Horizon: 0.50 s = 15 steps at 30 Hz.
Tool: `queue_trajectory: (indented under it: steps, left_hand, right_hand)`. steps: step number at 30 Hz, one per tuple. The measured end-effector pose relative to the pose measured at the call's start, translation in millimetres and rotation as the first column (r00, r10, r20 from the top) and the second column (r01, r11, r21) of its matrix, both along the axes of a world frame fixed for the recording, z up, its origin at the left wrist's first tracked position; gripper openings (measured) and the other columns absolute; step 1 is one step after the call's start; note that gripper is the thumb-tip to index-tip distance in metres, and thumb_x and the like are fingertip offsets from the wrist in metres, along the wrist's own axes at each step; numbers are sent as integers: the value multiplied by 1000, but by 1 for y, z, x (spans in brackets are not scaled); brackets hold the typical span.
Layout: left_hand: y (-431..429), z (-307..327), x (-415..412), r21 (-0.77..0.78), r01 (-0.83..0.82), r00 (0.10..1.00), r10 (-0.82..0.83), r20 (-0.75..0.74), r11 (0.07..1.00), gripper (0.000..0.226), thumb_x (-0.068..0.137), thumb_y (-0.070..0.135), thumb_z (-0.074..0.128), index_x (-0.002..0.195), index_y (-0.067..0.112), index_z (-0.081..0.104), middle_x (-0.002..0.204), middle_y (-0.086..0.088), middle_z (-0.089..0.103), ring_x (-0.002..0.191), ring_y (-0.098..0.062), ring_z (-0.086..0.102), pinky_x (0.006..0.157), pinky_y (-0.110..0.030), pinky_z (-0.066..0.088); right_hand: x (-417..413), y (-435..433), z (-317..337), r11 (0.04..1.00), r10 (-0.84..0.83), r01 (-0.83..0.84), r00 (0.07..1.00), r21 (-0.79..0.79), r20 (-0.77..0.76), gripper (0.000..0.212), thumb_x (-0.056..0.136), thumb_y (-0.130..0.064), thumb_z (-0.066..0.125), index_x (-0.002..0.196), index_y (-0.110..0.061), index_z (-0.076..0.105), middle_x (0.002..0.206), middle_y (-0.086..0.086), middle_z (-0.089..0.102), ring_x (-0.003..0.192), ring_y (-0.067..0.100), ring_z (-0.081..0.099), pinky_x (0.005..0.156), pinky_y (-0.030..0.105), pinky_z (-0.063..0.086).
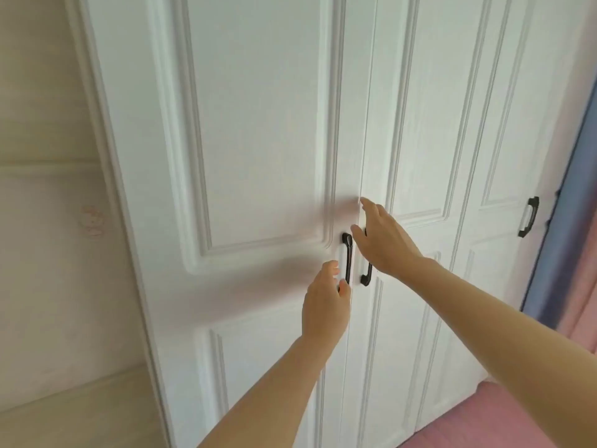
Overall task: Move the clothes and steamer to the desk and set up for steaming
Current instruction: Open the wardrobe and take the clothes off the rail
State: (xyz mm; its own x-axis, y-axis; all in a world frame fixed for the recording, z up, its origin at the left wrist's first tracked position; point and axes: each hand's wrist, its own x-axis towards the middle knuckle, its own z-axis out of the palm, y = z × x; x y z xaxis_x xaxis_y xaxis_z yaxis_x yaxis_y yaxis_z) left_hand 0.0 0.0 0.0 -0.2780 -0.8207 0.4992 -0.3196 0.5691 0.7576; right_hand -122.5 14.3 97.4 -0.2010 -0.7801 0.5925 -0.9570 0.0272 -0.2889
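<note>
A white wardrobe is faced at close range, and its paneled left door (258, 124) and right door (420, 130) are seen shut, meeting at a narrow seam. A black left handle (347, 257) and a black right handle (366, 277) are mounted upright on either side of that seam.

The left hand (326, 305) is raised to the lower end of the left handle. Its fingers (332, 268) are loosely curved and kept close together just left of the bar, while the thumb lies across the bar's bottom end. The bar is not enclosed, and whether it is touched cannot be told.

The right hand (384, 240) is held higher, in front of the upper part of the right handle, which is partly hidden by it. Its fingers (371, 208) are nearly straight and slightly spread, the topmost tip set at the seam and the thumb pointed toward the top of the left handle. Nothing is pinched.

The clothes and steamer are not shown, so where they lie cannot be told.

Further right, a third handle (528, 216) is fixed on another door, beside a blue and pink curtain (568, 221). A pale wall (48, 270) is seen at the left.
</note>
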Motion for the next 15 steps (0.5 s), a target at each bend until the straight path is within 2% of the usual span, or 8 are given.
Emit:
queue_trajectory:
  steps: [4,7,12,15]
  left_hand:
    - [-9,5,-17,24,11,1000,-11,13,1000,36,98,15,40,134,16,43,128,0,57,114,-21,55,95,-36,45]
    - [-12,7,-27,36,20,1000,-20,7,999,31,99,18,40,129,15,45,119,-2,60,108,-23,57,90,-38,47]
    - [-9,4,-32,-24,-31,999,31,11,999,23,99,19,42,121,15,50,108,-1,61,99,-22,58,85,-40,48]
    - [-4,4,-31,-34,-40,999,39,-10,999,21,99,18,43,117,15,52,103,0,63,95,-21,59,81,-39,49]
  right_hand:
    - [-8,-11,8,997,63,-56,986,-51,152,53,99,-30,38,146,-10,24,144,9,43,126,27,46,99,37,38]
    - [-9,-19,9,990,124,-100,953,-100,276,53,99,-28,40,146,-9,26,140,9,45,126,25,46,100,33,37]
    - [-9,-21,19,983,157,-106,904,-148,398,46,101,-26,35,144,-10,33,131,5,48,114,22,51,93,32,39]
    - [-4,-18,21,977,189,-119,864,-174,467,43,101,-26,32,142,-13,36,115,0,53,99,23,55,86,37,46]
